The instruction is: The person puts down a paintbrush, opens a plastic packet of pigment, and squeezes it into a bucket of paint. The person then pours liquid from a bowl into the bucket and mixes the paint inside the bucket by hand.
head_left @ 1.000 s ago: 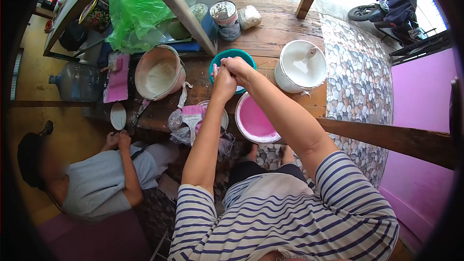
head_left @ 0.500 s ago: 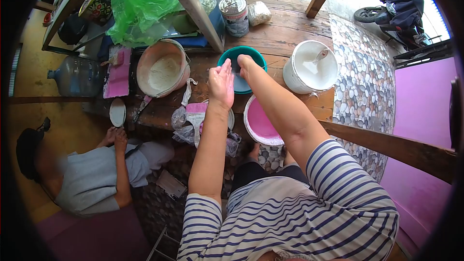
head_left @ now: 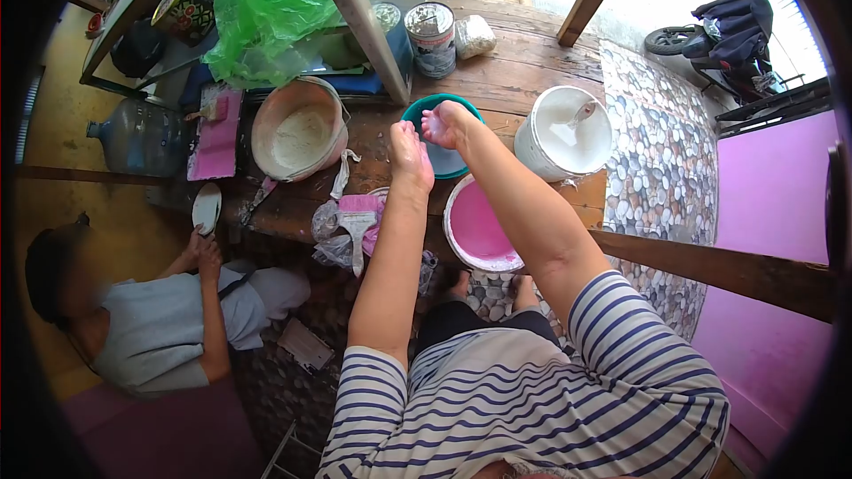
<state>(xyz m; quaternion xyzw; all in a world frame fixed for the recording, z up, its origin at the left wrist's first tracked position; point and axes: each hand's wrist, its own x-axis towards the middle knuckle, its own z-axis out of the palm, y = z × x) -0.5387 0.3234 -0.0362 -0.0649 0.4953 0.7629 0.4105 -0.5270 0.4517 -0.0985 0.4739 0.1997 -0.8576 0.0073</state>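
Over a teal basin (head_left: 415,109) of cloudy water, my left hand (head_left: 411,158) is held with its fingers stretched out, pink smears on its palm. Beside it, my right hand (head_left: 450,125) is turned palm inward, wet-looking, its fingers loosely bent and apart. Neither holds anything, and a small gap separates them. Just nearer to me stands a bucket of pink paint (head_left: 486,263), below my right forearm. A wide paintbrush (head_left: 358,220) with pink on it lies left of my left forearm.
On the wooden table (head_left: 506,35) are a white bucket (head_left: 535,160), a bucket of pale powder (head_left: 262,137), a paint tin (head_left: 433,40) and a pink tray (head_left: 213,146). A slanted wooden beam (head_left: 710,270) lies right. At left, another person (head_left: 169,319) holds a white oval object (head_left: 207,207).
My hands have lifted slightly from the basin. The right one has rotated, so its palm and fingers show now. The view has shifted a little.
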